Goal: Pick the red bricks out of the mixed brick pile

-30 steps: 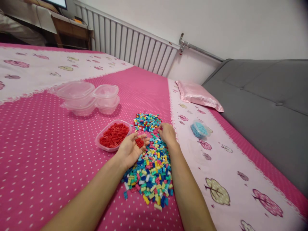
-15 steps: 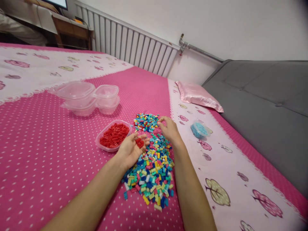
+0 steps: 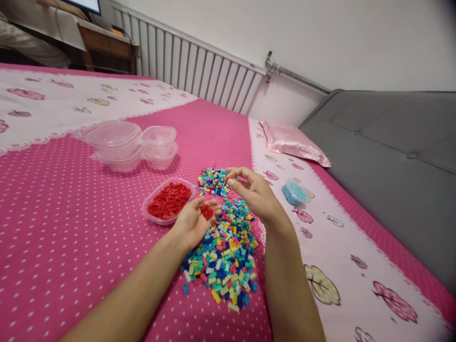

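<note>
A pile of small mixed-colour bricks [image 3: 225,249] lies on the pink dotted bedspread [image 3: 71,223]. My left hand [image 3: 192,222] rests palm up at the pile's left edge, cupped around a few red bricks [image 3: 206,211]. Just left of it stands a clear tub of red bricks [image 3: 167,201]. My right hand [image 3: 255,194] hovers above the far part of the pile, its thumb and forefinger pinched together at the tips; whatever is between them is too small to make out.
A small clear tub of light blue bricks [image 3: 295,192] sits to the right on the pale sheet. Stacked empty clear containers [image 3: 124,142] stand at the back left. A pink pillow [image 3: 294,142], a grey sofa [image 3: 392,156] and a radiator [image 3: 192,66] lie beyond.
My right hand has lifted off the pile and drawn back to the right, its fingers now pinched together. The left hand has stayed put with the red bricks in it.
</note>
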Demonstrator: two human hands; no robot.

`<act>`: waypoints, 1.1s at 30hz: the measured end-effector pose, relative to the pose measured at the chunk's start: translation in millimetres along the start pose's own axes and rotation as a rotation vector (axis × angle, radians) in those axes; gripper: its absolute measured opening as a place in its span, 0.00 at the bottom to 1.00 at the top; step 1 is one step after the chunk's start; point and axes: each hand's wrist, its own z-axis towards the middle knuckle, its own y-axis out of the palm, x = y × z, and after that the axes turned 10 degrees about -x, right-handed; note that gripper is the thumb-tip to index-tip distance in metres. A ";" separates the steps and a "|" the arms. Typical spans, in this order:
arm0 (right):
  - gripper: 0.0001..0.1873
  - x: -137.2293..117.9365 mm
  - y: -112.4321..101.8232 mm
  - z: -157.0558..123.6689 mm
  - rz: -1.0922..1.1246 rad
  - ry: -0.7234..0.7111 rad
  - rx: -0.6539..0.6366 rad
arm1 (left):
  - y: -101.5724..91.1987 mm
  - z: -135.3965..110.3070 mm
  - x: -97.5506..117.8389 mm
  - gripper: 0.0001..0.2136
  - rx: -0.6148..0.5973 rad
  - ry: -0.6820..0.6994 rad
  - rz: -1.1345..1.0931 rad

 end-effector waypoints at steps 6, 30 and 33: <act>0.06 -2.7 2.3 -1.7 -0.044 -0.021 -0.082 | 1.5 -0.3 -0.5 0.11 0.002 0.009 -0.006; 0.15 110.4 10.7 25.2 -0.834 0.333 0.014 | 4.1 -2.6 2.7 0.11 0.060 -0.035 0.047; 0.14 104.4 9.6 24.3 -0.885 0.415 0.062 | 3.2 -2.0 2.3 0.11 0.053 -0.037 0.048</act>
